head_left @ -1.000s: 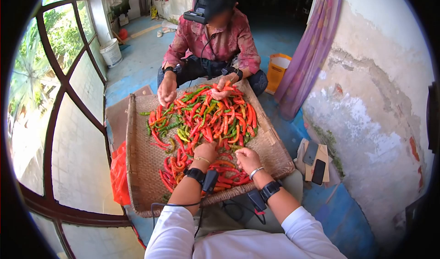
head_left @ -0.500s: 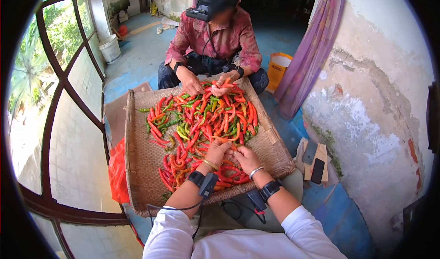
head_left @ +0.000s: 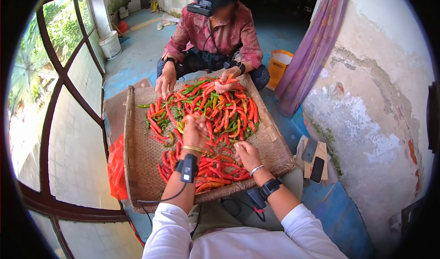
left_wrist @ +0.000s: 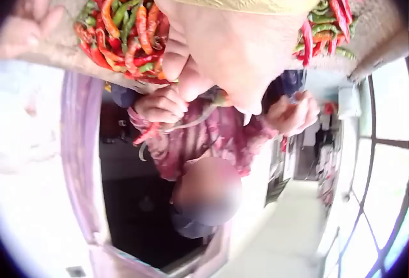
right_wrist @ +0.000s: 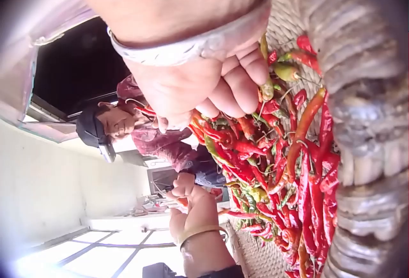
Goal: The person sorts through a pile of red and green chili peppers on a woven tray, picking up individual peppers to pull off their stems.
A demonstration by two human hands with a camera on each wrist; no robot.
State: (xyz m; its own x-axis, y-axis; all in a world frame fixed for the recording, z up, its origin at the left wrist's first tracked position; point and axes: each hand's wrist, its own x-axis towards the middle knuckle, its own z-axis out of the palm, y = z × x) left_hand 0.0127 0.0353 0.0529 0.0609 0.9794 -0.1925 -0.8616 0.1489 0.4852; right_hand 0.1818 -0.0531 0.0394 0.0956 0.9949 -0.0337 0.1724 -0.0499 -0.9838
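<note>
My left hand (head_left: 195,129) is raised over the middle of the woven tray (head_left: 142,167), its fingers bent round a chili pepper. In the left wrist view that chili pepper (left_wrist: 221,99) shows a green cap and a long curved stalk beyond the fingers; its body is mostly hidden. My right hand (head_left: 248,155) is curled at the tray's near right, with nothing plainly visible in its grasp. A large heap of red, orange and green chili peppers (head_left: 227,119) fills the far half of the tray. Nearer me lies a band of mostly red chili peppers (head_left: 220,173).
Opposite me squats another person (head_left: 215,34), one hand (head_left: 166,82) at the heap's edge, the other (head_left: 225,84) holding red chilies. Two phones (head_left: 317,169) lie on cardboard at right. A red plastic bag (head_left: 117,169) hangs at the tray's left. A framed window (head_left: 73,135) stands beyond it.
My left hand worked at the near pile, met my right hand over an orange-red chili, then moved up and left. My right hand stays almost in place. The other person's hands came together and parted.
</note>
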